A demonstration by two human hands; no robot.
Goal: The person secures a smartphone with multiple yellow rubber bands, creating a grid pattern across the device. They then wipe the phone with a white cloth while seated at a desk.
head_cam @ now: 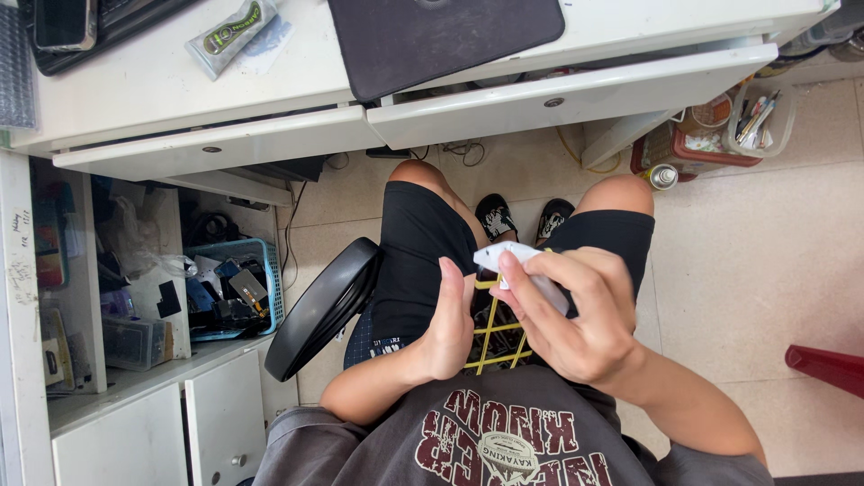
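Note:
I sit looking down at my lap. My right hand [576,310] is closed around a small white oblong object [526,273], its rounded end sticking out toward the left. My left hand [447,319] is held upright beside it, palm facing the white object, fingers together and close to its tip. Whether the left fingers touch it is unclear. Below the hands a black fabric with a yellow grid pattern [490,337] lies on my lap between my black shorts.
A white desk [297,81] with two partly open drawers is ahead, a dark mat [432,36] on top. A black round stool seat [319,306] stands at my left. A blue basket [229,288] of clutter sits on left shelves. A red box [684,148] of bits rests on the tiled floor.

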